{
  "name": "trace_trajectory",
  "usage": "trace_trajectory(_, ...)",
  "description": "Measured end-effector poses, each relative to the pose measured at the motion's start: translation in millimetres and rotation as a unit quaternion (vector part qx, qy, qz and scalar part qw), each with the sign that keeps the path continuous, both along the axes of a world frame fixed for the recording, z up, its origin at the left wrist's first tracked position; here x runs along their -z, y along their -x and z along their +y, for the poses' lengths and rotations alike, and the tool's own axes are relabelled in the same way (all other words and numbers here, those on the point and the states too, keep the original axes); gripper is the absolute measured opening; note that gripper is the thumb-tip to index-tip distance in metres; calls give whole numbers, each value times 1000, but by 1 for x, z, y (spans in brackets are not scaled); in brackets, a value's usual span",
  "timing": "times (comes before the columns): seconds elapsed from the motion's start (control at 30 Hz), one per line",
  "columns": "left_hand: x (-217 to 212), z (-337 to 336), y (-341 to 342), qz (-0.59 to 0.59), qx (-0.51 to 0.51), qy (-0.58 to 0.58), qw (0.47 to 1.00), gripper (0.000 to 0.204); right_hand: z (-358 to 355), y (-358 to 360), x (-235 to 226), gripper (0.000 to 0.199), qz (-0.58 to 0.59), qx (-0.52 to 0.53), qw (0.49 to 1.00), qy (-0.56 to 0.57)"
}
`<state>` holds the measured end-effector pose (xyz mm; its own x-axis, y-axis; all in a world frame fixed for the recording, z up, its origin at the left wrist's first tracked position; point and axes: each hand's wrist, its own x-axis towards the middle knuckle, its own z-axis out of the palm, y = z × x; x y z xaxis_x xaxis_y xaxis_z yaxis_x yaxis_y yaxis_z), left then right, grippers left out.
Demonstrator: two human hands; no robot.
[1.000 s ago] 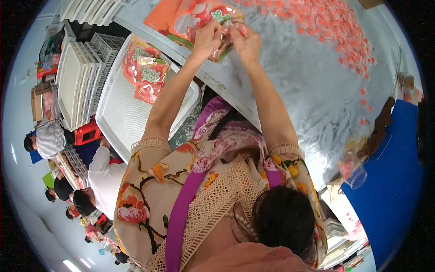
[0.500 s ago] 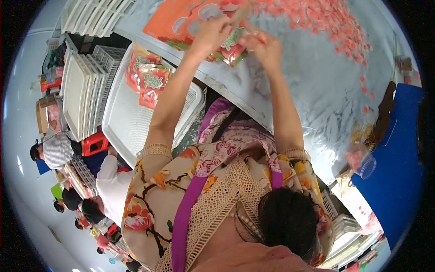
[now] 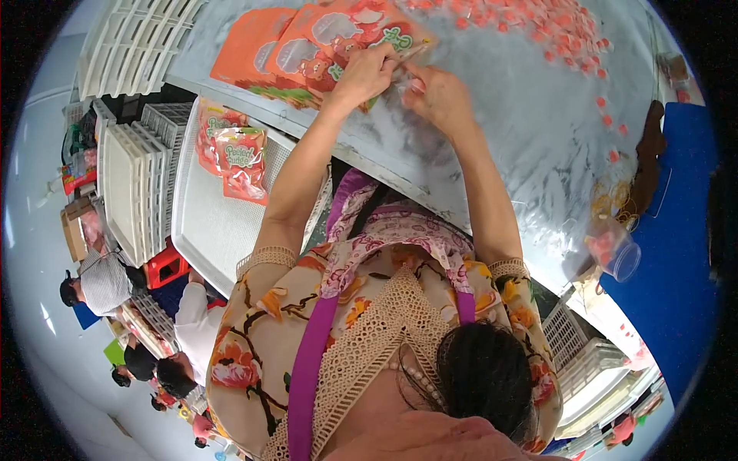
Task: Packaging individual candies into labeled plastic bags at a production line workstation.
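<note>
Both of my hands meet over the grey tabletop (image 3: 507,138), at the right end of a row of overlapping orange-red pouches (image 3: 250,46) with clear windows. My left hand (image 3: 367,75) is closed, pinching the edge of a printed pouch (image 3: 396,37) near its clear strip. Close beside it, my right hand (image 3: 442,98) is closed with a small red candy piece (image 3: 417,85) at its fingertips. Blur and the fingers hide part of the pouch's mouth. Beyond the hands lie many loose red-and-white candy pieces (image 3: 530,31).
Left of the table, filled pouches (image 3: 240,161) lie on a white perforated tray (image 3: 211,230). Stacked white trays (image 3: 134,192) stand farther left. A tipped clear plastic cup (image 3: 615,253) and rubber bands (image 3: 611,201) sit near the table's right edge, beside a blue surface (image 3: 661,307). Several people are at the left.
My view has shifted slightly. The pouch that hung upright between my hands now shows less of its printed front, and both hands have moved slightly lower in the picture.
</note>
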<state>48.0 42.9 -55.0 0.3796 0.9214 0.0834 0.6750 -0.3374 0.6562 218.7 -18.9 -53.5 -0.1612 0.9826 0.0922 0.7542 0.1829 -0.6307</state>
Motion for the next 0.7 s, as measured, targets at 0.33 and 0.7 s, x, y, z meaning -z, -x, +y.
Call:
trace_trajectory(0.33, -8, 16, 8, 20, 126, -17, 992, 11, 14, 19, 8, 21, -88, -19, 986, -143)
trace_trajectory(0.7, -36, 11, 7, -33, 10, -179, 983, 6, 5, 22, 3, 23, -52, -26, 993, -98)
